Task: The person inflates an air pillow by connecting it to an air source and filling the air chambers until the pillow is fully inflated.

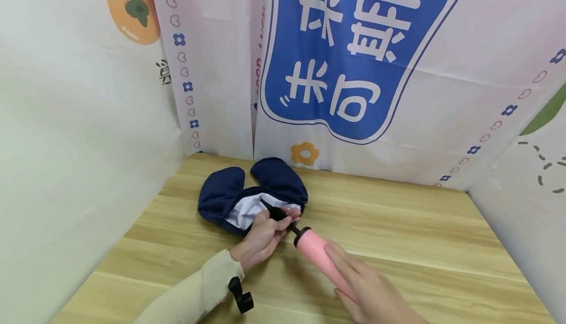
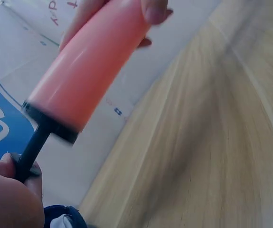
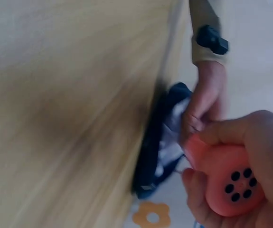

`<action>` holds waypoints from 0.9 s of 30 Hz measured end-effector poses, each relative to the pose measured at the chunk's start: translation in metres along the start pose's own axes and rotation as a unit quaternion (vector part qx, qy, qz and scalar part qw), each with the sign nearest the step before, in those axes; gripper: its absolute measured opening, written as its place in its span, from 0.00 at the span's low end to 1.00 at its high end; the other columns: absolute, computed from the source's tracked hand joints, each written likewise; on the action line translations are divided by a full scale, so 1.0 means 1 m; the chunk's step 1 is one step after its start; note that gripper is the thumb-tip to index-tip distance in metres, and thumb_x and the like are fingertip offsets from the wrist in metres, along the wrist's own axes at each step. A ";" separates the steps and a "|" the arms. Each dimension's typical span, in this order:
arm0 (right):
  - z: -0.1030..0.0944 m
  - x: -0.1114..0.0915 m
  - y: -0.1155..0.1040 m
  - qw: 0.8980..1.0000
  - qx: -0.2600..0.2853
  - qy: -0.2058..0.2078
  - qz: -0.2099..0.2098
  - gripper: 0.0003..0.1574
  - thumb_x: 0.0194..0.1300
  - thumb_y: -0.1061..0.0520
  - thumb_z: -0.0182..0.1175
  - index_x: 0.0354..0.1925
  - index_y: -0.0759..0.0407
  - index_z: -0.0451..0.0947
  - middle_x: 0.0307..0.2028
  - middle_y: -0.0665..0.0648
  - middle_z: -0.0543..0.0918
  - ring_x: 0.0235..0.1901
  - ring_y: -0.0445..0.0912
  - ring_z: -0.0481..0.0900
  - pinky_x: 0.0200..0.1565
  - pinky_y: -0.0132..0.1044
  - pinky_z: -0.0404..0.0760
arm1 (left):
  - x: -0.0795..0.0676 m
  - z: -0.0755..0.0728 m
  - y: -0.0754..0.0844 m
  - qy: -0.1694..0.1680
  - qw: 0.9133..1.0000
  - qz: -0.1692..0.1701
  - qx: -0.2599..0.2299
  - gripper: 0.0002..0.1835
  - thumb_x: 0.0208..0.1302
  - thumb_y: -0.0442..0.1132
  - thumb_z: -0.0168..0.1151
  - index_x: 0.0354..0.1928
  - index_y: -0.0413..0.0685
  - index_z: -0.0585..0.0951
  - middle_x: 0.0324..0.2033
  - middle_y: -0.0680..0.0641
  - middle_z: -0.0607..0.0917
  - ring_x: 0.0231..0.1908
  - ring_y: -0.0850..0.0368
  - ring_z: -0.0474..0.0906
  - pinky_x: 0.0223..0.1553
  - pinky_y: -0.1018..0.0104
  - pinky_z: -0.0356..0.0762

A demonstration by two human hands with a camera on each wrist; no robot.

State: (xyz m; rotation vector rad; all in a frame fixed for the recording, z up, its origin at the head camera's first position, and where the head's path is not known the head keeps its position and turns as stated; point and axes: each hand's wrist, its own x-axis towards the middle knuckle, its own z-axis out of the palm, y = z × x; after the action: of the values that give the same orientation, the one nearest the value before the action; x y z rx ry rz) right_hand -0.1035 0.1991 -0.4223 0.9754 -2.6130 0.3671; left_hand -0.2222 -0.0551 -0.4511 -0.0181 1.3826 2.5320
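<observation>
The relation that matters is between the hand pump's black tip and the white lining in the navy neck pillow. The pillow lies on the worktop, its two lobes towards the backdrop and its lined opening on the person's side. In the head view the tip overlaps the lining; whether they touch, I cannot tell.

The pump's long axis slants from the pillow's opening back to the person's right. Along it, a black rod joins the grip at the tip end to the pink barrel, which is held up off the worktop.

The left hand is nearer the pillow, its fingers wrapped round the black grip at the opening's near side. The right hand is farther from the pillow, on its near right, with its fingers grasping the barrel's far end.

The worktop's back edge runs just behind the pillow, so the backdrop limits reach there; the widest stretch for moving is to the pillow's right.
</observation>
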 end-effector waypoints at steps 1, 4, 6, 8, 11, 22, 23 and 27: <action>-0.007 -0.004 0.000 1.000 0.012 -0.019 0.020 0.61 0.59 0.56 0.77 0.83 0.49 0.58 0.75 0.54 0.75 0.61 0.47 0.86 0.55 0.45 0.88 | 0.001 0.000 0.000 -0.003 1.000 -0.002 0.007 0.12 0.73 0.19 0.53 0.55 0.31 0.72 0.45 0.49 0.91 0.49 0.61 0.89 0.52 0.75 0.83; -0.028 -0.016 0.002 0.994 0.032 -0.070 0.078 0.59 0.62 0.54 0.75 0.83 0.39 0.56 0.75 0.47 0.74 0.63 0.42 0.83 0.57 0.44 0.87 | 0.003 -0.001 0.005 -0.010 1.000 -0.003 0.016 0.11 0.74 0.19 0.53 0.54 0.32 0.74 0.47 0.48 0.91 0.50 0.60 0.89 0.51 0.75 0.83; -0.041 -0.022 0.002 0.989 0.028 -0.097 0.106 0.60 0.62 0.53 0.74 0.83 0.35 0.55 0.75 0.44 0.74 0.62 0.39 0.83 0.56 0.41 0.87 | 0.004 -0.001 0.009 -0.008 1.000 -0.003 0.012 0.11 0.74 0.19 0.52 0.53 0.33 0.74 0.48 0.48 0.90 0.50 0.60 0.89 0.52 0.74 0.84; -0.049 -0.027 0.001 0.985 0.028 -0.110 0.129 0.61 0.61 0.52 0.74 0.83 0.31 0.54 0.73 0.41 0.75 0.55 0.33 0.82 0.50 0.37 0.87 | 0.005 -0.002 0.013 -0.009 1.000 -0.002 -0.008 0.10 0.74 0.18 0.52 0.52 0.33 0.72 0.48 0.46 0.89 0.49 0.60 0.89 0.57 0.70 0.84; -0.053 -0.025 -0.007 0.987 0.017 -0.087 0.134 0.60 0.58 0.53 0.75 0.82 0.32 0.58 0.72 0.39 0.76 0.50 0.29 0.81 0.47 0.34 0.86 | 0.003 -0.001 0.016 -0.025 0.999 -0.011 -0.025 0.10 0.74 0.18 0.49 0.52 0.34 0.70 0.51 0.43 0.87 0.50 0.61 0.88 0.61 0.67 0.83; 0.006 0.030 -0.020 0.997 -0.017 0.057 0.041 0.50 0.53 0.60 0.76 0.73 0.60 0.73 0.66 0.57 0.83 0.48 0.49 0.91 0.47 0.44 0.90 | 0.001 0.003 0.001 0.008 0.999 -0.007 0.039 0.19 0.75 0.19 0.46 0.66 0.29 0.66 0.53 0.48 0.87 0.60 0.59 0.83 0.58 0.73 0.81; 0.010 0.031 -0.022 0.997 -0.014 0.055 0.047 0.49 0.53 0.60 0.76 0.73 0.61 0.72 0.67 0.58 0.83 0.48 0.50 0.91 0.47 0.44 0.90 | 0.001 0.003 0.001 0.008 0.999 -0.012 0.048 0.19 0.75 0.19 0.46 0.65 0.29 0.66 0.51 0.50 0.88 0.59 0.59 0.83 0.55 0.75 0.81; 0.015 0.025 -0.027 0.996 -0.010 0.037 0.075 0.52 0.56 0.57 0.77 0.76 0.60 0.69 0.70 0.59 0.79 0.54 0.52 0.89 0.50 0.46 0.90 | 0.009 0.003 0.001 -0.006 0.997 -0.023 0.075 0.17 0.75 0.20 0.50 0.63 0.27 0.68 0.47 0.50 0.89 0.56 0.59 0.84 0.52 0.74 0.82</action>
State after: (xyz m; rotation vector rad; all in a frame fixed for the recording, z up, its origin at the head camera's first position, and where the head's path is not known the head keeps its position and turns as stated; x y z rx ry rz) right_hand -0.1068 0.1598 -0.4231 0.7461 -2.6241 0.4057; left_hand -0.2306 -0.0516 -0.4497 -0.0053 1.5462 2.3810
